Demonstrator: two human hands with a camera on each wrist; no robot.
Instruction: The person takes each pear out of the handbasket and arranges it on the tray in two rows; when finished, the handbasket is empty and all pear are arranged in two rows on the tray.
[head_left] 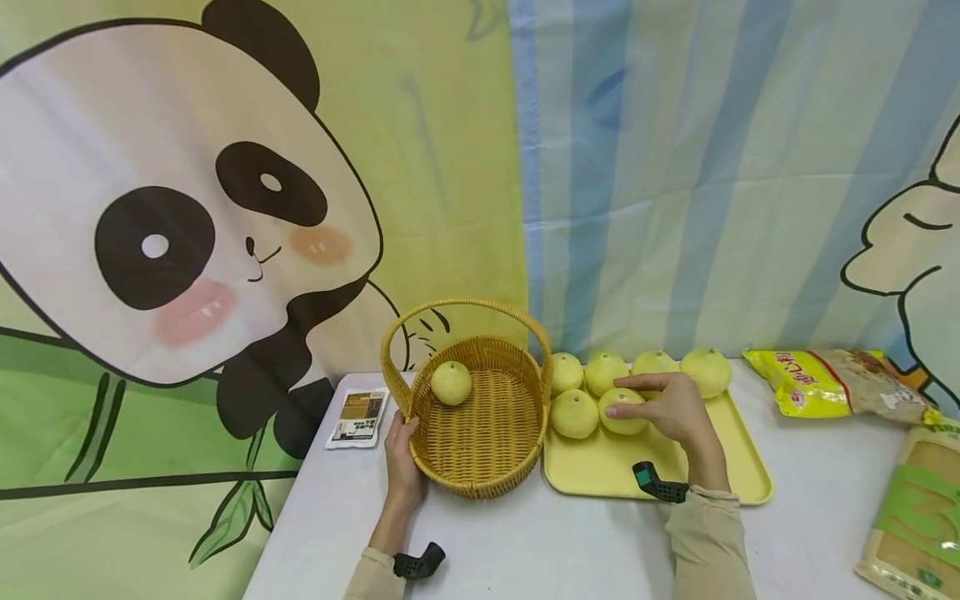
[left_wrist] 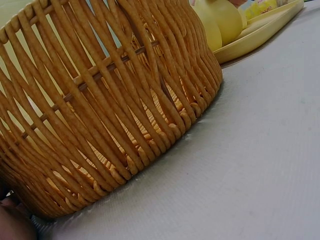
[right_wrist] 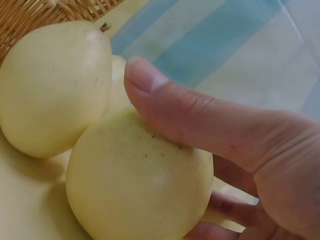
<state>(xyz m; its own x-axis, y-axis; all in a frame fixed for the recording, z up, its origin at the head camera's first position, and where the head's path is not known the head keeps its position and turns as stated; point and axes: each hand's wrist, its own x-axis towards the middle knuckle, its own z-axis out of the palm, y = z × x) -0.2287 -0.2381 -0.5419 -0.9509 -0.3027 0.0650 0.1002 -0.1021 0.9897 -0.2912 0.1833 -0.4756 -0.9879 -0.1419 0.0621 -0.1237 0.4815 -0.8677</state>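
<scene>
In the head view, a wicker basket (head_left: 480, 433) with a tall arched handle stands on the white table. One pale yellow pear (head_left: 451, 382) lies inside it, at the back left. My left hand (head_left: 403, 462) holds the basket's left side near the foot of the handle; only a bit of that hand shows in the left wrist view. To the right, a yellow tray (head_left: 600, 475) bears several more pears in two rows. My right hand (head_left: 678, 408) grips the right-hand front pear (right_wrist: 140, 175), thumb over its top and fingers round its far side. Another pear (right_wrist: 55, 90) touches it.
Left of the basket lies a small white-and-brown packet (head_left: 358, 418). Beyond the tray is a yellow snack bag (head_left: 832, 383), with a green-and-tan package (head_left: 918, 517) at the right edge. A printed panda curtain (head_left: 450, 167) hangs close behind the table.
</scene>
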